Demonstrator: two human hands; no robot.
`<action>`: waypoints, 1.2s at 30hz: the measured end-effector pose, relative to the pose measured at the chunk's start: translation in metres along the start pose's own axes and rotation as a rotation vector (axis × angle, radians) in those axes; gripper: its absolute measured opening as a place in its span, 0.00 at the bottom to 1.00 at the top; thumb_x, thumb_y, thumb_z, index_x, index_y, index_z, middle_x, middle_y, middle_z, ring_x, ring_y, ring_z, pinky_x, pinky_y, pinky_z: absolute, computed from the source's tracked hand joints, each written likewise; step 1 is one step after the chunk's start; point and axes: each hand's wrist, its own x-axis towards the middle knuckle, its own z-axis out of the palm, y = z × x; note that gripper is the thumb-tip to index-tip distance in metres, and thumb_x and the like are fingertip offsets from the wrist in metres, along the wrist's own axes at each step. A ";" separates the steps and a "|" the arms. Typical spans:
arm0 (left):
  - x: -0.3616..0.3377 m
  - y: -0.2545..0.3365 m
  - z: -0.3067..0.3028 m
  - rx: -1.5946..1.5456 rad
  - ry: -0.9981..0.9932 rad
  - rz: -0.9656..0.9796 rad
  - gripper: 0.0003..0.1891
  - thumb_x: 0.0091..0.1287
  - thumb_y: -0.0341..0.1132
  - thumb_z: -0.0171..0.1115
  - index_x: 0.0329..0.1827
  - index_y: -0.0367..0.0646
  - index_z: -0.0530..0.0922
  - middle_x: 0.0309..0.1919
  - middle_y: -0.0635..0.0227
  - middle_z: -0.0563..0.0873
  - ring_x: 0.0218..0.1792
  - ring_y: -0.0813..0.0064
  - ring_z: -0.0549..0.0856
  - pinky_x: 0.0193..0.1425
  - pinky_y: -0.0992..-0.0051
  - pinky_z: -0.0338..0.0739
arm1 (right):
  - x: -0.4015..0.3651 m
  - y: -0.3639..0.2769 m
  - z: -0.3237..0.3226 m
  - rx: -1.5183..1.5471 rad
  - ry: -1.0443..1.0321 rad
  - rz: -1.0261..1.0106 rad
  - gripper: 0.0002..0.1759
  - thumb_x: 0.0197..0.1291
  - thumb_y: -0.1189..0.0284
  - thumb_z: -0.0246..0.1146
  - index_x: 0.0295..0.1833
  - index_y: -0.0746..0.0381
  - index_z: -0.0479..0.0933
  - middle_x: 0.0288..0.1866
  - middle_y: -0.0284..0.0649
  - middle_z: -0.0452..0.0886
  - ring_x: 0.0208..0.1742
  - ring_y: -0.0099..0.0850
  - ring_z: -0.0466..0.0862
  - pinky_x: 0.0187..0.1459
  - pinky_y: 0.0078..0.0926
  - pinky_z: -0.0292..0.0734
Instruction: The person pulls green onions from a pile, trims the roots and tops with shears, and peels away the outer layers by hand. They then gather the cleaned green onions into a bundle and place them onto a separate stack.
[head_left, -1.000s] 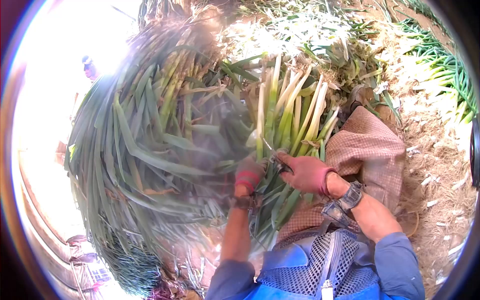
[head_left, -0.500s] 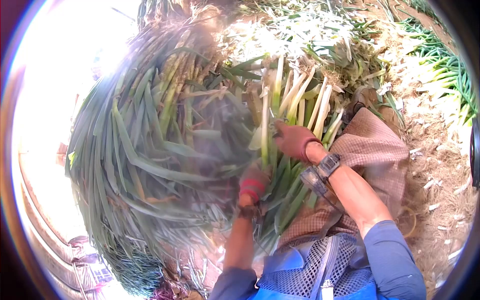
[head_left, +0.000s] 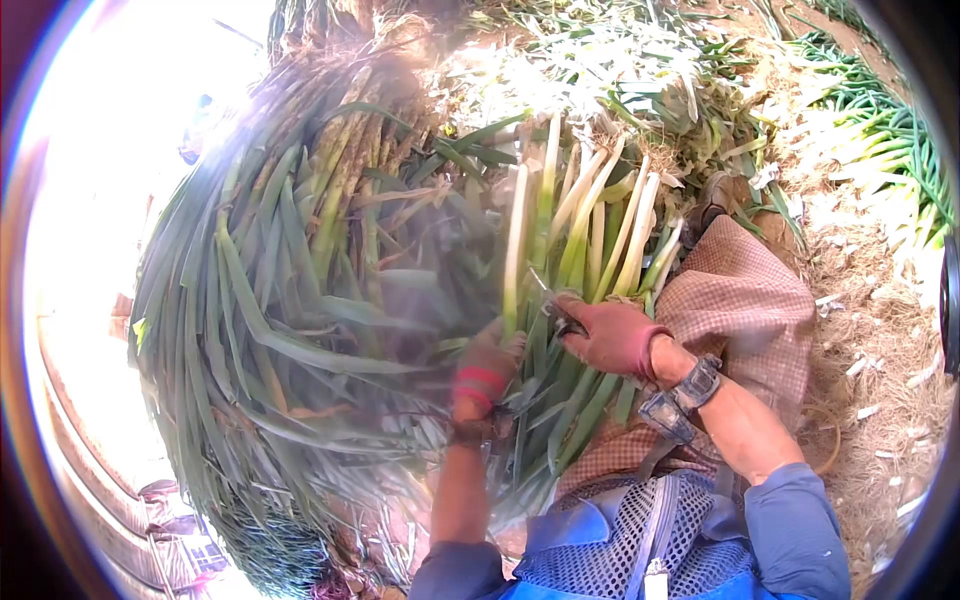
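My left hand (head_left: 490, 365), in a reddish glove, is closed round the green part of a leek (head_left: 515, 240). Its white stalk stands bare and points away from me. To the right, my right hand (head_left: 610, 335), also gloved, grips a small knife (head_left: 541, 280); a thin blade tip and a bit of dark handle show, the rest is hidden in the fingers. Just beyond this hand lie several peeled leeks (head_left: 605, 220) side by side, white ends away from me, leaves running under my hands across my lap.
A big heap of unpeeled leeks (head_left: 260, 290) fills the left side. Stripped leaves and skins (head_left: 570, 70) pile up at the back. More leeks (head_left: 895, 150) lie in a row at far right, beside ground strewn with roots and scraps (head_left: 870, 370). A checked cloth (head_left: 750, 285) covers my leg.
My left hand has moved slightly left with the leek, whose loose outer skin no longer shows. My right hand has drawn back toward me, away from the stalk.
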 end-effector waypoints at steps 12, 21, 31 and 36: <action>0.031 -0.028 -0.002 -0.341 -0.081 -0.046 0.20 0.74 0.27 0.72 0.67 0.30 0.83 0.44 0.68 0.91 0.38 0.84 0.85 0.43 0.80 0.81 | -0.077 0.048 -0.097 0.079 0.420 0.139 0.38 0.74 0.61 0.63 0.87 0.43 0.64 0.64 0.47 0.87 0.45 0.32 0.87 0.52 0.34 0.85; 0.104 -0.032 0.002 -0.447 -0.372 -0.162 0.20 0.74 0.27 0.73 0.67 0.34 0.84 0.36 0.70 0.91 0.34 0.84 0.84 0.37 0.83 0.77 | -0.235 0.261 -0.110 0.108 0.953 0.583 0.42 0.75 0.64 0.66 0.90 0.51 0.58 0.42 0.34 0.83 0.35 0.24 0.80 0.34 0.24 0.76; 0.217 -0.022 0.038 0.121 -0.212 0.182 0.26 0.71 0.45 0.77 0.57 0.27 0.88 0.42 0.59 0.95 0.36 0.73 0.89 0.44 0.73 0.84 | -0.333 0.312 0.087 0.428 0.695 1.120 0.38 0.75 0.74 0.61 0.88 0.56 0.60 0.52 0.42 0.85 0.47 0.32 0.84 0.50 0.31 0.81; 0.228 -0.017 0.046 -0.244 -0.184 0.457 0.15 0.76 0.36 0.63 0.59 0.46 0.91 0.49 0.55 0.94 0.47 0.68 0.93 0.53 0.69 0.87 | -0.351 0.308 0.144 0.504 0.622 1.253 0.38 0.75 0.74 0.61 0.88 0.57 0.61 0.53 0.42 0.85 0.49 0.32 0.84 0.51 0.31 0.81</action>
